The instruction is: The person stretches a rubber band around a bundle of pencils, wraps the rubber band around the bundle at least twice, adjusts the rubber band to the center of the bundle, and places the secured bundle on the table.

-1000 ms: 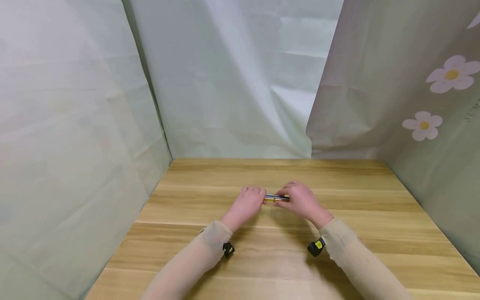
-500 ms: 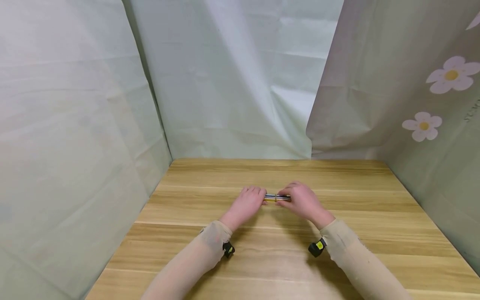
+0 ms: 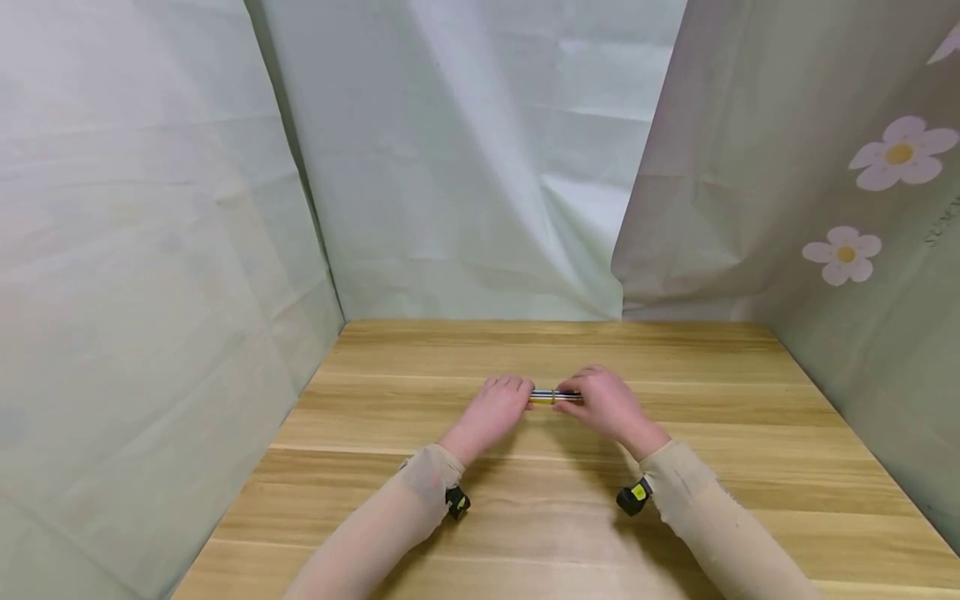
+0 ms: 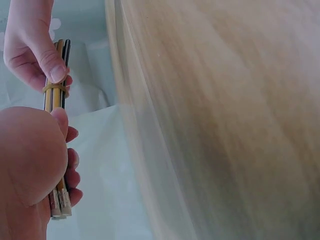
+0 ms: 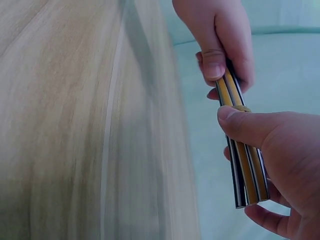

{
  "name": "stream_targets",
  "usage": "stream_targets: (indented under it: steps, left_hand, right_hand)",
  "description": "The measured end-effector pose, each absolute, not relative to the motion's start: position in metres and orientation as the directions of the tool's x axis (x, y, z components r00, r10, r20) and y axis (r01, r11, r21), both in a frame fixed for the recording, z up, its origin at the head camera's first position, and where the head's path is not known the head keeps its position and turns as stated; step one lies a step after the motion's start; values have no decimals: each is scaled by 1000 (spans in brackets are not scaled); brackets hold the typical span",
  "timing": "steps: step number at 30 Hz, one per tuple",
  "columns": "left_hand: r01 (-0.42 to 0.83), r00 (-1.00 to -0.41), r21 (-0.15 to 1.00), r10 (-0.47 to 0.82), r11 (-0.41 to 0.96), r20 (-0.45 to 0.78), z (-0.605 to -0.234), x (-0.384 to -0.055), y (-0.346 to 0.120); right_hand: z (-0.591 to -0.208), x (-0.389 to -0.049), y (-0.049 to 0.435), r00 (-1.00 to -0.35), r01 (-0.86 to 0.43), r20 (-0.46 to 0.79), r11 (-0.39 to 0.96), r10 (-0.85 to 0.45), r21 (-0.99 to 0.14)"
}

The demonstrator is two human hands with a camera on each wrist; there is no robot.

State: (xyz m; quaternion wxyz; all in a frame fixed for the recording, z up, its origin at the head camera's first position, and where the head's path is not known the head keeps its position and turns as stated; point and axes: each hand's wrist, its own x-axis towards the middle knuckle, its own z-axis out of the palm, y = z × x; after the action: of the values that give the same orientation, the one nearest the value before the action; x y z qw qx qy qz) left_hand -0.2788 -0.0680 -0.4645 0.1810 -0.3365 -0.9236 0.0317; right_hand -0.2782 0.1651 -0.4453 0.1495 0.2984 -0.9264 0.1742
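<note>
A bundle of yellow-and-black striped pencils (image 3: 543, 397) lies crosswise between the two hands, above the table. Around it sits a tan rubber band (image 5: 242, 108). The left hand (image 3: 491, 415) wraps its fingers about the bundle's left part; worn eraser ends (image 4: 61, 207) stick out below that palm in the left wrist view. With thumb and fingers, the right hand (image 3: 609, 408) pinches the other part, its thumb (image 5: 231, 114) right at the band. Flat pencil ends (image 5: 252, 200) show under the right hand in the right wrist view.
Beneath the hands spreads a wood-grain table (image 3: 540, 517). Pale cloth sheets (image 3: 480, 167) hang behind and on both sides, the right one printed with white flowers (image 3: 843, 255). Black wrist cameras (image 3: 633, 497) are strapped at both sleeves.
The right hand and the rubber band have shifted slightly to the right along the pencils. The left hand keeps its grip almost in place.
</note>
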Motion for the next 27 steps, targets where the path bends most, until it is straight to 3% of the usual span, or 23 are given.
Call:
stream_targets:
  steps: [13, 27]
  left_hand:
    - [569, -668, -318, 652, 758, 360, -467, -277, -70]
    - [581, -661, -325, 665, 747, 347, -470, -278, -72]
  right_hand:
    - [-450, -278, 153, -728, -668, 377, 716, -572, -202]
    - [-454, -280, 153, -693, -711, 378, 671, -614, -212]
